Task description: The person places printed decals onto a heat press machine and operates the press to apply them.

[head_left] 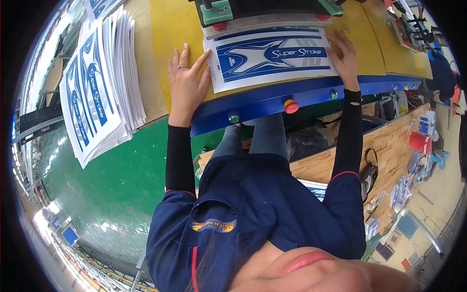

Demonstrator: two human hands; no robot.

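A white sheet printed in blue with "Super Stroke" [272, 56] lies on the yellow table surface [177, 24]. Its far edge runs under the metal plate [267, 28] of a press. My left hand [188, 80] rests at the sheet's left edge, fingers spread, with a ring on one finger and the index fingertip touching the paper. At the right edge lies my right hand [344, 59], its fingers stretched out and touching the sheet's side. Neither hand grips the paper.
A tall stack of printed sheets [92, 92] stands at the left. Along the blue front rail [258, 103] sit a red button [291, 106] and green buttons [234, 118]. The press's green clamp blocks [217, 13] hang above the sheet. A wooden bench [389, 141] holds bags at the right.
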